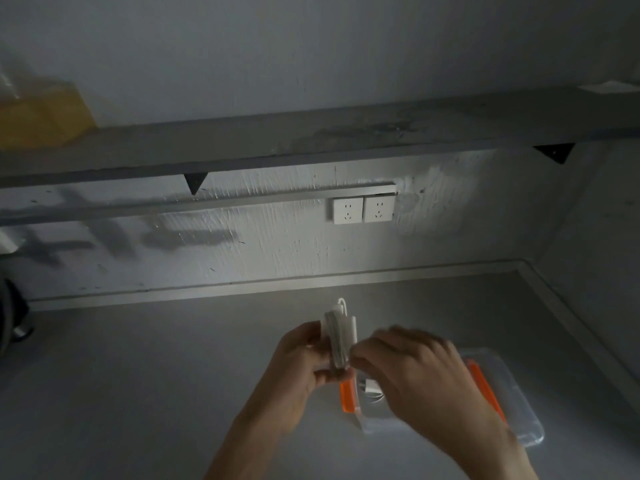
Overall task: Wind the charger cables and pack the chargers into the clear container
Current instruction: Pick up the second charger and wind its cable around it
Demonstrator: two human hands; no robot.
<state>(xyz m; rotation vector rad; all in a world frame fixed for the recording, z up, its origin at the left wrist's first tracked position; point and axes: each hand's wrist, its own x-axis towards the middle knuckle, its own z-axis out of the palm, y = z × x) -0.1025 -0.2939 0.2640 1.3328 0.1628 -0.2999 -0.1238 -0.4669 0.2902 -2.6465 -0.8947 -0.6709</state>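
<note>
My left hand (pixel 299 365) grips a white charger (pixel 341 336) held upright above the grey counter, with white cable wrapped around its body and a small loop sticking out at the top. My right hand (pixel 412 368) pinches the cable against the charger's right side; it is blurred. Below and to the right lies the clear container (pixel 512 403) with orange clips (pixel 346 398) on its sides. Another white charger (pixel 372 389) shows inside it, mostly hidden by my right hand.
Two white wall sockets (pixel 362 209) sit on the wall under a grey shelf (pixel 311 140). A yellow object (pixel 41 116) rests on the shelf at left. A dark object (pixel 10 320) stands at the counter's left edge. The counter's raised rim (pixel 571 306) runs along the right.
</note>
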